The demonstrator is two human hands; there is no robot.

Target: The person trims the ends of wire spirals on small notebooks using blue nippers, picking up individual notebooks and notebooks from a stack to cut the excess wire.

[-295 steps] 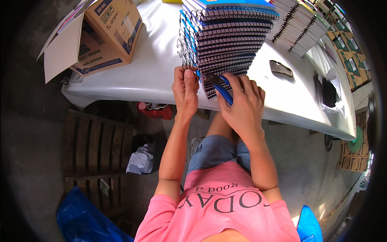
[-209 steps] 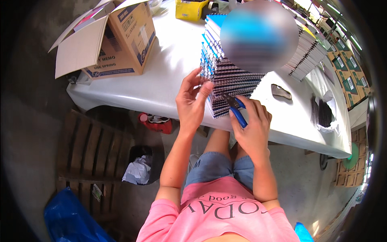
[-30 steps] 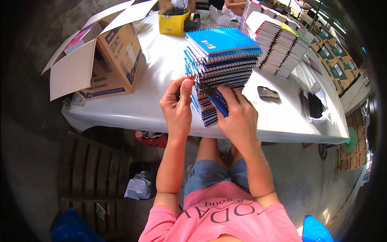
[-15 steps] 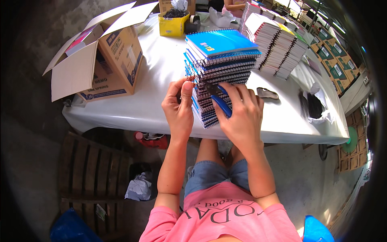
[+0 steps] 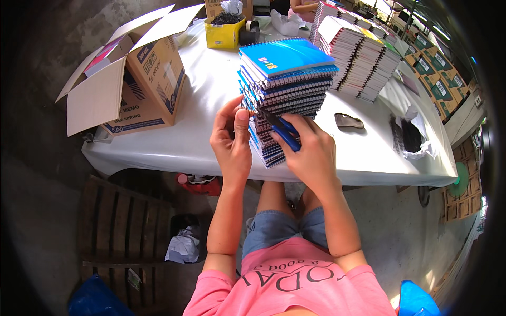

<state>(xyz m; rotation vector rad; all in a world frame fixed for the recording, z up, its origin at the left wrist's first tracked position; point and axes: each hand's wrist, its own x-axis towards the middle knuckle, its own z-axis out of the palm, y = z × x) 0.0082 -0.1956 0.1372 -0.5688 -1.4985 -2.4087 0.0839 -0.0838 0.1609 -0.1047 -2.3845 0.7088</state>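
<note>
A tall stack of spiral notebooks (image 5: 287,55) with blue covers stands near the table's front edge, its black wire coils facing me. My right hand (image 5: 312,150) is closed round blue-handled cutting pliers (image 5: 287,134). Their dark jaws point up and left, at the coil ends on the stack's left side. There my left hand (image 5: 231,139) has its fingers curled and thumb raised, holding the corner of one notebook in the upper half of the stack. Just what lies between thumb and forefinger is partly hidden.
An open cardboard box (image 5: 147,84) stands at the left of the white-covered table (image 5: 142,150). Behind are a yellow container (image 5: 224,34) of black wire bits and taller notebook stacks (image 5: 350,58). A small dark pouch-like item (image 5: 349,121) and a bag with black contents (image 5: 414,137) lie right.
My right hand and the pliers have moved slightly left and down, the jaws lower along the coils. My left hand has dropped slightly at the stack's left edge.
</note>
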